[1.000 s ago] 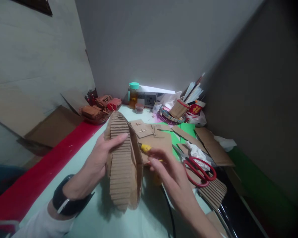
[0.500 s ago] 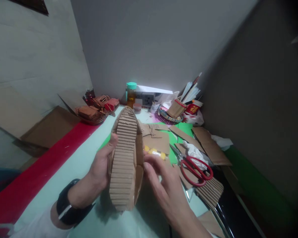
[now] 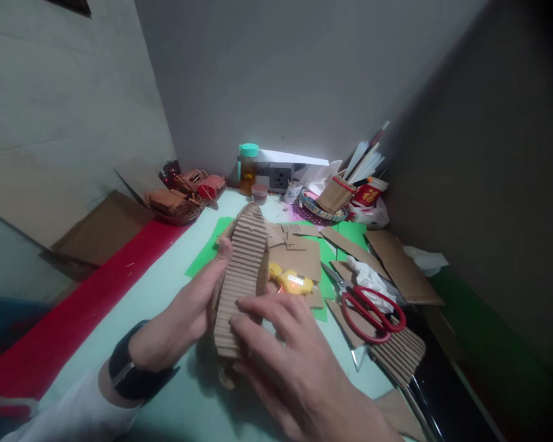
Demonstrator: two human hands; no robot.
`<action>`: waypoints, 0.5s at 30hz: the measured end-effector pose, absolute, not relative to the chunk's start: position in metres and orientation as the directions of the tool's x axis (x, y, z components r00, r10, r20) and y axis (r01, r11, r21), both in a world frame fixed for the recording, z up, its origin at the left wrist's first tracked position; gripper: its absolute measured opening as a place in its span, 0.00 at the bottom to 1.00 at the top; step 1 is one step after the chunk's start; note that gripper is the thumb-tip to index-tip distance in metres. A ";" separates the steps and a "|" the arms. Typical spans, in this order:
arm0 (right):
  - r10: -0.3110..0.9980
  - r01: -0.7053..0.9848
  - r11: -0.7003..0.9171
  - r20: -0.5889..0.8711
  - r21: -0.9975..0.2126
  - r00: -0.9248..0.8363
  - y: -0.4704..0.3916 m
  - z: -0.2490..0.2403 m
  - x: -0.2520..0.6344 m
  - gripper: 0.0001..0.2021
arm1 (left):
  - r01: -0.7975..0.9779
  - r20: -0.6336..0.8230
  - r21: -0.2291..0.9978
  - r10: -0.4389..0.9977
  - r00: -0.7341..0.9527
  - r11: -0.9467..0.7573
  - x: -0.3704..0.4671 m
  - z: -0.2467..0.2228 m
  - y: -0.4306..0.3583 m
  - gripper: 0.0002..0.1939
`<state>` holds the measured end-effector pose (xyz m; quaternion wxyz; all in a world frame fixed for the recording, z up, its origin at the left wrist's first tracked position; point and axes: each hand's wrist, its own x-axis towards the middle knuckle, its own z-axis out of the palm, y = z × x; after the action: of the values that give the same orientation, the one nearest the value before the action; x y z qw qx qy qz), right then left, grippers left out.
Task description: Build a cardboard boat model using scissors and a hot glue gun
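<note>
Grips corrugated cardboard form [image 3: 244, 261] firmly in closed left hand [image 3: 188, 310]; touches it with half-open right hand [image 3: 299, 362], with yellow glue gun [image 3: 295, 281] beyond the fingers [image 3: 253, 305].

A table [image 3: 161, 276] with a pale green surface and a red strip [image 3: 101, 288] along its left carried green sheets [image 3: 209, 248] and cardboard pieces [image 3: 301, 255] mid-table. Red-handled scissors [image 3: 373, 313] lay on the right, beside crumpled white tissue [image 3: 371, 282]. At the far side stood a teal-lidded jar [image 3: 248, 172], a small round tub [image 3: 259, 194] and, further right, a basket [image 3: 325, 212].
</note>
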<state>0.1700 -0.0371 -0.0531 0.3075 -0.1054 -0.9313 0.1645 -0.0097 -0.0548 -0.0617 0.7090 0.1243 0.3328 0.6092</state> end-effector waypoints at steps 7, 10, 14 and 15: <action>0.207 0.034 0.956 0.590 -0.290 -0.780 -0.032 -0.049 0.176 0.16 | -0.780 -0.318 0.575 0.946 0.066 0.248 -0.010 -0.059 -0.057 0.26; 0.149 0.039 0.980 0.581 -0.197 -0.800 -0.031 -0.055 0.172 0.17 | -0.778 -0.329 0.581 0.943 0.047 0.241 -0.012 -0.061 -0.056 0.24; 0.102 0.033 0.993 0.657 -0.117 -0.747 -0.033 -0.060 0.165 0.13 | -0.773 -0.353 0.580 0.935 0.044 0.255 -0.011 -0.061 -0.055 0.22; 0.105 0.031 0.992 0.679 -0.120 -0.727 -0.034 -0.061 0.164 0.12 | -0.774 -0.352 0.579 0.935 0.046 0.256 -0.010 -0.060 -0.055 0.22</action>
<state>0.1643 -0.0339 -0.0608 0.3677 -0.0368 -0.9279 0.0502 -0.0105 -0.0552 -0.0599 0.7136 0.1169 0.3445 0.5987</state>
